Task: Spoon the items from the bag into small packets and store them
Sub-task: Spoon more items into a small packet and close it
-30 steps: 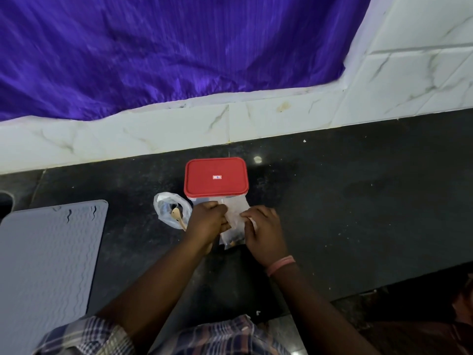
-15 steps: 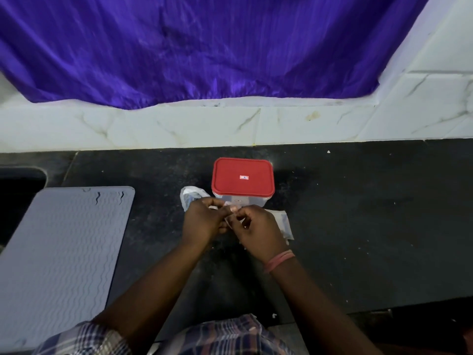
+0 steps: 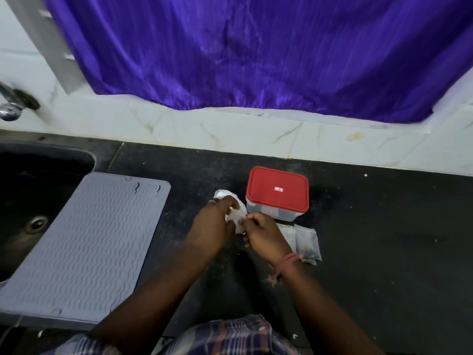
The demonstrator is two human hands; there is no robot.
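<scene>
My left hand and my right hand meet over the black counter and both pinch a small clear plastic packet held between them. Behind my left hand a bit of the white plastic bag shows; the spoon is hidden. A filled clear packet with dark bits inside lies flat on the counter just right of my right wrist. A clear box with a red lid stands closed right behind my hands.
A grey ribbed mat lies to the left, partly over a dark sink. A tap sits at the far left. A white marble ledge and purple curtain back the black counter.
The camera has swung left, bringing the sink and tap into view. My hands have lifted the small packet slightly and stay pinched on it; a filled packet is now uncovered at the right.
</scene>
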